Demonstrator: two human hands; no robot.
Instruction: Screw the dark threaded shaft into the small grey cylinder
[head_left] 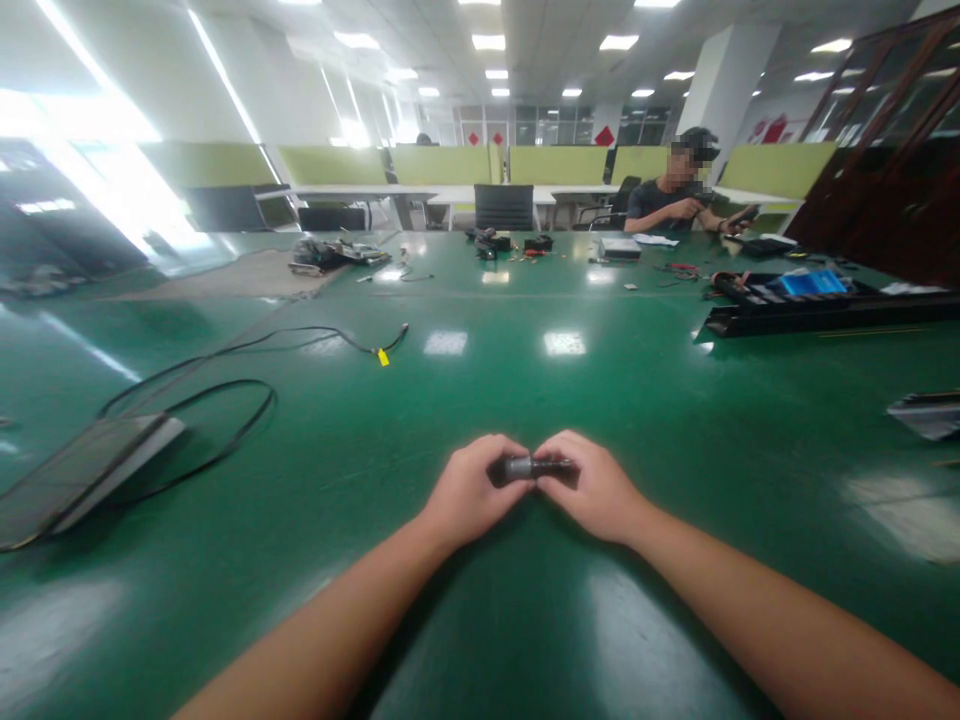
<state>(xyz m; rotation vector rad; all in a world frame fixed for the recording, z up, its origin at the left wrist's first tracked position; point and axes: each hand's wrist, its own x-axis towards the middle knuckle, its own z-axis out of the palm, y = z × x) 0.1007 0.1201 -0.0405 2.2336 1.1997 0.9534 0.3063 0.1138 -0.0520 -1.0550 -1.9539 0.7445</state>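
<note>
Yellow tag (383, 357) lies left of the grip, beyond it on the green worktop (480, 390). Left hand (466, 490) closes round the grey end of a small dark cylinder (519, 467); right hand (606, 492) pinches its slimmer end. Handling seems unfinished; whether its parts are joined cannot be told.
</note>
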